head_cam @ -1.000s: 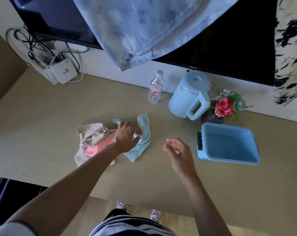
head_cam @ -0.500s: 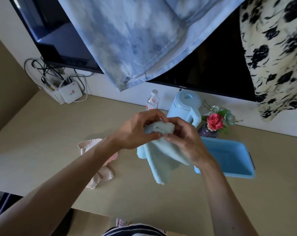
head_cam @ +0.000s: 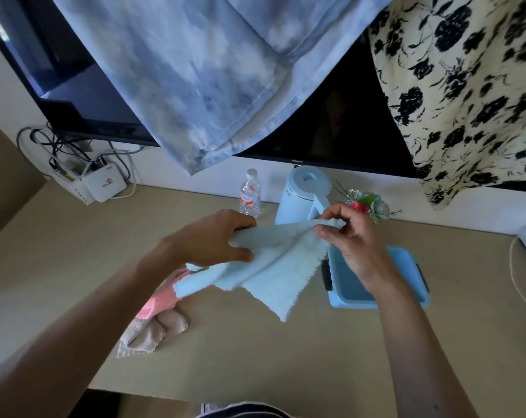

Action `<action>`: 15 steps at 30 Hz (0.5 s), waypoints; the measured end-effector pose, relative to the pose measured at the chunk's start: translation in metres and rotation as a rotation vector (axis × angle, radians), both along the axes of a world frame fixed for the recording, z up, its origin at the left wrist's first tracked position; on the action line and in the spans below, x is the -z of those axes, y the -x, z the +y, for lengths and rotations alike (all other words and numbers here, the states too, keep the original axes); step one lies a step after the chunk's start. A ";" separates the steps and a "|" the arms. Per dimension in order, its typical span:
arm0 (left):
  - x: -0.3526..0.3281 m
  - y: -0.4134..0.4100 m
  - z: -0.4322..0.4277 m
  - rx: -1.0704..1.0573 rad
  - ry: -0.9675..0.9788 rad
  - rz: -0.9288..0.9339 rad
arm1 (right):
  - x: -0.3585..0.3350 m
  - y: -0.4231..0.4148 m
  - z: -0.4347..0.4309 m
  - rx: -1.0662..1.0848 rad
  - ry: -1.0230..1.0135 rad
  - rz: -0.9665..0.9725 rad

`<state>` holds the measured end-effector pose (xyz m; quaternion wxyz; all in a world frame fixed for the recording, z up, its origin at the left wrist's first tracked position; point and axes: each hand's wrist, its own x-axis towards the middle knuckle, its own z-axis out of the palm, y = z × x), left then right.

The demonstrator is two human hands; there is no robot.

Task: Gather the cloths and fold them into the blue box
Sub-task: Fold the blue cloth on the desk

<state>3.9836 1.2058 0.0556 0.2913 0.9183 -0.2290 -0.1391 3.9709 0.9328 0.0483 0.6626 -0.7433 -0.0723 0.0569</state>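
A light blue cloth [head_cam: 270, 267] hangs in the air above the desk, stretched between both hands. My left hand [head_cam: 213, 239] grips its left edge and my right hand [head_cam: 352, 236] pinches its upper right corner. Its lower part droops toward the desk. A pink cloth [head_cam: 157, 300] and a beige cloth [head_cam: 151, 330] lie crumpled on the desk under my left forearm, partly hidden. The blue box [head_cam: 376, 300] sits on the desk at the right, partly behind my right wrist.
A water bottle [head_cam: 250, 194], a pale blue kettle [head_cam: 301, 194] and a vase of flowers [head_cam: 367, 205] stand along the wall. A white router [head_cam: 104, 185] with cables sits at the back left. Hanging garments drape over a dark screen [head_cam: 331, 122] above.
The light blue cloth was lifted off the desk by my left hand, then taken by both hands. My hands have now moved apart, spreading the cloth out.
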 end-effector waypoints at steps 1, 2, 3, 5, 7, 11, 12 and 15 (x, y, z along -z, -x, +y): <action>0.000 -0.001 0.003 0.006 -0.024 0.002 | 0.000 0.000 -0.003 0.017 -0.022 0.004; 0.000 -0.002 0.006 0.021 -0.044 0.005 | 0.001 0.000 -0.007 0.031 -0.036 0.006; 0.000 -0.004 0.009 0.039 -0.064 0.005 | 0.002 0.000 -0.011 0.041 -0.035 0.005; 0.001 -0.006 0.014 0.054 -0.091 0.009 | 0.004 0.000 -0.020 0.043 0.003 -0.002; 0.003 -0.009 0.018 0.051 -0.066 0.017 | 0.006 -0.001 -0.028 0.011 0.058 0.027; 0.009 -0.013 0.021 0.021 -0.090 0.088 | 0.008 -0.002 -0.035 -0.046 0.258 0.117; 0.013 -0.015 0.023 0.016 -0.128 0.113 | 0.009 -0.002 -0.036 -0.058 0.323 0.127; 0.026 -0.021 0.026 0.024 -0.243 0.109 | 0.016 -0.006 -0.034 -0.085 0.464 0.190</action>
